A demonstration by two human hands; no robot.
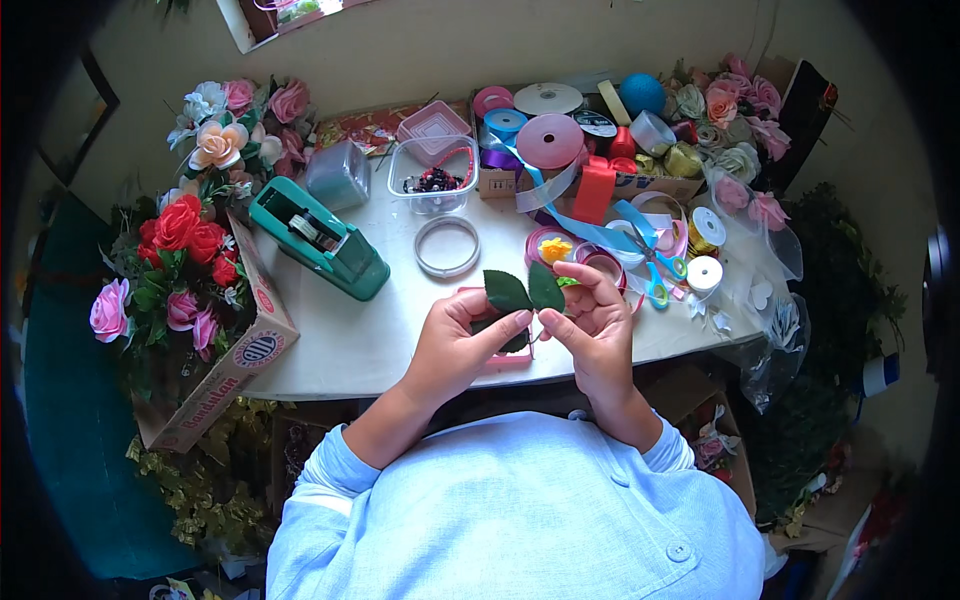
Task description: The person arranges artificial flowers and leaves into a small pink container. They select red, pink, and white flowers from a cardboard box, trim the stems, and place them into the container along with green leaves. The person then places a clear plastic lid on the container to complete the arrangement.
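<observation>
A sprig of dark green artificial leaves [508, 291] is held between my two hands above the table's near edge. My left hand [459, 341] pinches the leaves on one side, between thumb and fingers. On the other side, the thumb and index finger of my right hand [596, 330] meet at the stem, with the other fingers raised. Beneath the hands lies a pink tray or frame [510, 361], mostly hidden. A yellow flower [555, 250] rests on ribbon rolls just beyond my right hand. A roll of clear tape [447, 247] lies flat beyond my left hand.
A green tape dispenser [319, 238] stands at the left, beside a cardboard box [259, 337] of artificial flowers. Scissors [657, 270] lie among ribbons at the right. Behind are a clear plastic container [433, 196] with beads and a carton [496, 184] of ribbon spools.
</observation>
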